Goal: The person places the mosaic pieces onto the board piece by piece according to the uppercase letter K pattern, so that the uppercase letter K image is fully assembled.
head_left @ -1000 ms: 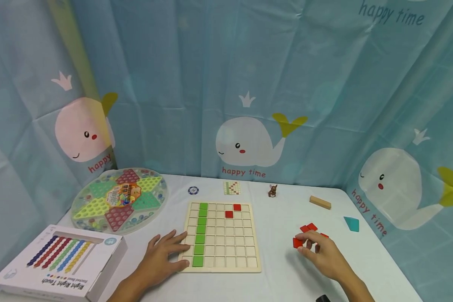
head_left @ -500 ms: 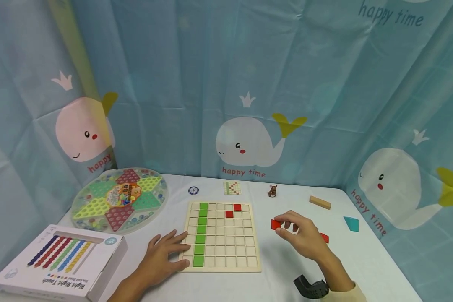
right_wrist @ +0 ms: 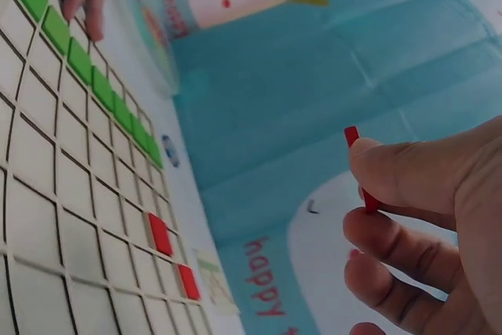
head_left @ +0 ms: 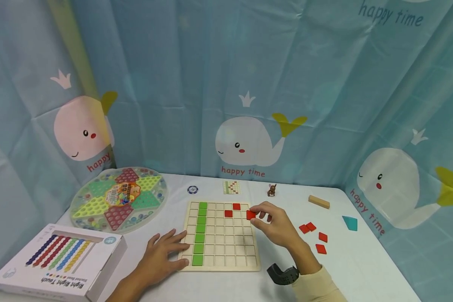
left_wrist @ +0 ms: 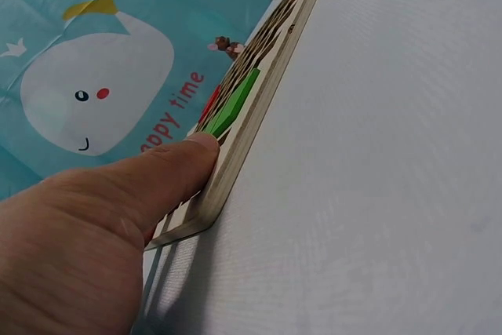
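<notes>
A red square tile (head_left: 251,214) is pinched between the thumb and fingers of my right hand (head_left: 277,225), above the right side of the wooden grid board (head_left: 226,268). In the right wrist view the tile (right_wrist: 352,137) is seen edge-on, raised off the board. My left hand (head_left: 162,253) rests on the board's left edge with its fingers spread; its thumb (left_wrist: 169,170) presses near the front corner. A column of green tiles (head_left: 199,238) fills the second column. Two red tiles sit in the upper right cells, one a row lower (head_left: 228,214) and stepped left.
Several loose red tiles (head_left: 321,249) lie to the right. Behind the board are a patterned card (head_left: 231,187), a poker chip (head_left: 193,190) and a mouse figurine (head_left: 272,190). A wooden block (head_left: 318,201) and teal piece (head_left: 350,223) lie right; a Chinese checkers set (head_left: 151,218) and box (head_left: 98,268) left.
My right hand has carried the red tile leftward from the loose tiles to over the board's right side. The left hand stays on the board's edge.
</notes>
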The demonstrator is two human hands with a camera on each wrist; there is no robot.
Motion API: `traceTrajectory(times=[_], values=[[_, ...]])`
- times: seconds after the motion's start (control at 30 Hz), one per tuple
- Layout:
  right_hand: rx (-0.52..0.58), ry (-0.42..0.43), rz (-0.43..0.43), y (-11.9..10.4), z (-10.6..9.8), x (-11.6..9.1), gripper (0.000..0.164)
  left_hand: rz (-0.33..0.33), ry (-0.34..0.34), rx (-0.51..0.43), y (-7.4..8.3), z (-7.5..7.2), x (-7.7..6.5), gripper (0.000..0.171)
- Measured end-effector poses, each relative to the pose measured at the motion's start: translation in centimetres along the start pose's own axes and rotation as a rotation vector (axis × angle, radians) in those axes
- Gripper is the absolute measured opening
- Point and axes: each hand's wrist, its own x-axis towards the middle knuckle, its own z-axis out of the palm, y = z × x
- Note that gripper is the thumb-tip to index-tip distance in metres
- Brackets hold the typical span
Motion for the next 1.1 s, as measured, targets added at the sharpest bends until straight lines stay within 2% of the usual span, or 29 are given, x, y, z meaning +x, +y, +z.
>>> traceTrajectory(times=[0.3, 0.53, 0.63, 0.9, 1.1], values=[[0.025, -0.012, -0.053, 0.5, 3.8, 2.1, 0.026, 0.001, 0.001, -0.005, 0.0, 0.0, 0.0, 0.041], [0.035, -0.072, 0.041, 1.0, 6.6, 3.3, 0.022, 0.004, -0.002, -0.012, 0.0, 0.0, 0.0, 0.040], [0.030, -0.102, 0.056, 1.2, 7.7, 3.7, 0.021, 0.000, -0.003, 0.001, 0.0, -0.1, 0.0, 0.040], [0.005, -0.157, 0.138, 2.2, 9.7, 4.0, 0.023, 0.001, -0.003, 0.008, -0.1, 0.0, -0.1, 0.040], [-0.051, -0.156, 0.119, 2.7, 10.3, 4.2, 0.022, 0.019, 0.010, 0.003, -0.3, 0.2, 0.0, 0.040]])
